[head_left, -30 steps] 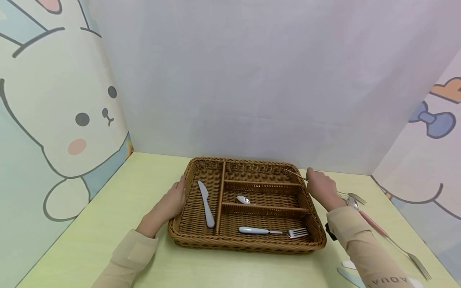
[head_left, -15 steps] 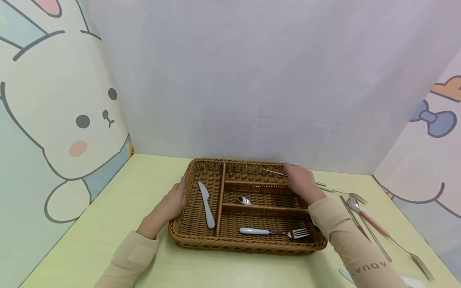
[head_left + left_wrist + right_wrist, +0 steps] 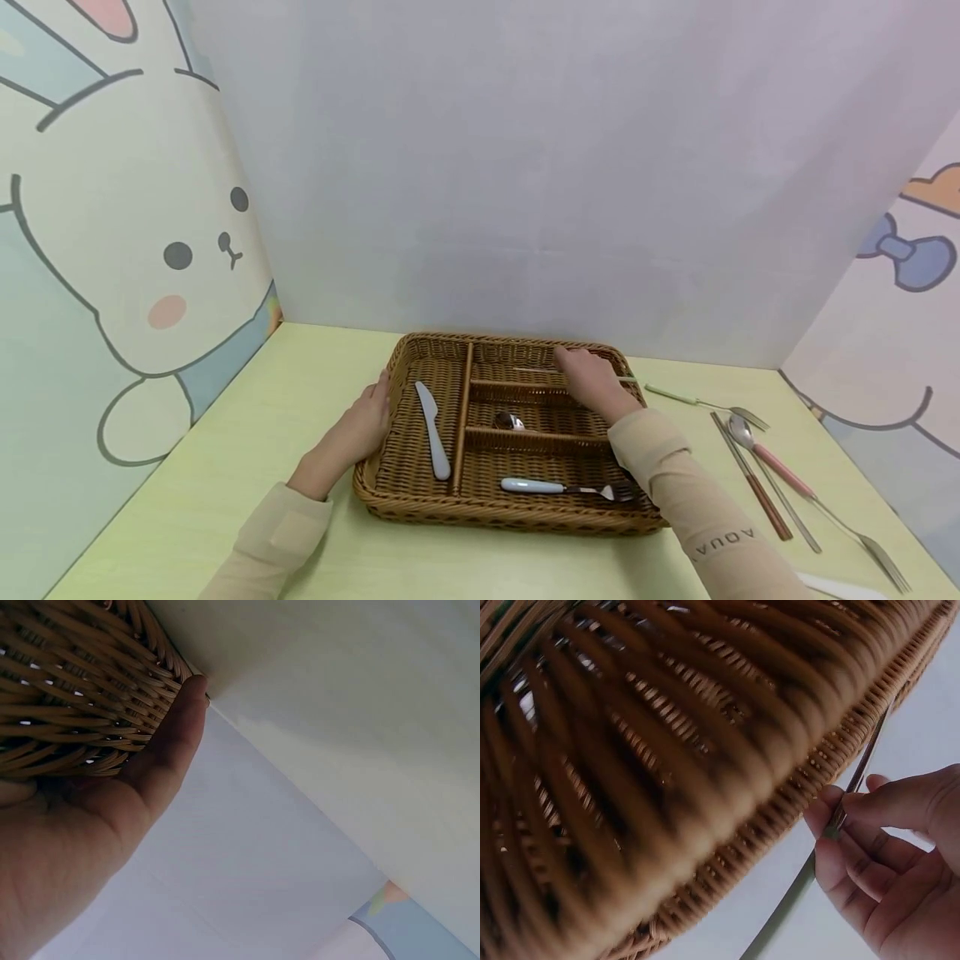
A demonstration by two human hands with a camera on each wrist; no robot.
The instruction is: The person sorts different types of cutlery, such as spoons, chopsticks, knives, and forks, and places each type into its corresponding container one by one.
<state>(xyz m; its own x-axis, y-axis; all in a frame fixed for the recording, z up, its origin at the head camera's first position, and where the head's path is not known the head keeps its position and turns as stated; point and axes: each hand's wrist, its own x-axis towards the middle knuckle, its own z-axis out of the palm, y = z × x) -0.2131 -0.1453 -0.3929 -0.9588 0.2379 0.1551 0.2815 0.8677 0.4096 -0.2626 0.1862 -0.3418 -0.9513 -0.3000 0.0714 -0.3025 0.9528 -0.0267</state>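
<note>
A brown wicker cutlery basket [image 3: 510, 518] with several compartments stands at the middle of the table. My left hand [image 3: 367, 427] rests along its left side, fingers fairly straight against the outer weave [image 3: 142, 682]. Over the back compartment, my right hand [image 3: 594, 385] pinches slim green-ended chopsticks [image 3: 786, 909] between thumb and fingers, their thin metal tips pointing left; I cannot tell exactly how many. A knife [image 3: 433, 437] lies in the left compartment. The middle one holds a spoon [image 3: 511, 422], its handle hidden by the divider. A pale-handled fork [image 3: 534, 486] lies in the front one.
Right of the basket lie a green-handled fork [image 3: 697, 402], brown-ended chopsticks [image 3: 765, 496], a spoon [image 3: 741, 430] and a pink-handled fork [image 3: 840, 522]. A white handle [image 3: 840, 587] shows at the lower edge. A pale wall [image 3: 525, 208] stands behind.
My right hand has carried the chopsticks leftward from beyond the basket's right rim to over the back compartment. The left hand has stayed at the basket's left side.
</note>
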